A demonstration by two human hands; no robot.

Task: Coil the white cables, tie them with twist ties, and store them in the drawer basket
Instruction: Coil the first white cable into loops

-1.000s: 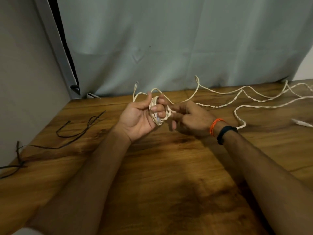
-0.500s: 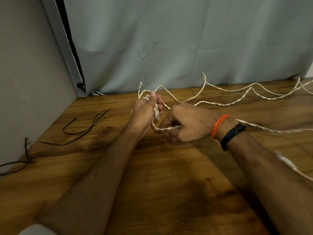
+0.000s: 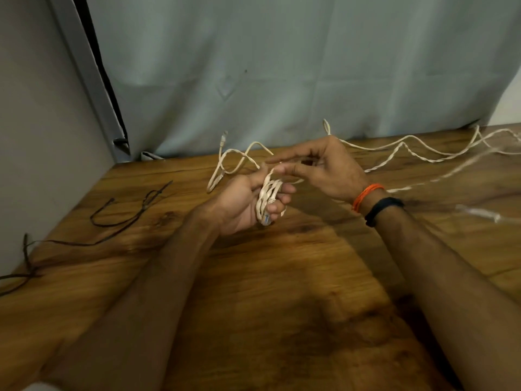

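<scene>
We see a wooden bench (image 3: 282, 292) with thin black ties (image 3: 121, 221) lying at its left, and a grey curtain (image 3: 282, 66) hanging behind it.

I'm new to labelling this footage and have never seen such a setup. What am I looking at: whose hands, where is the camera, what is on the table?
There is no machine: a person wears one camera on the head, looking down at their own hands. The left hand holds a small coil of white cable in its grip. The right hand feeds the next loop on; the rest of the cable trails across the wooden table. Thin dark twist ties lie at the left.
</scene>
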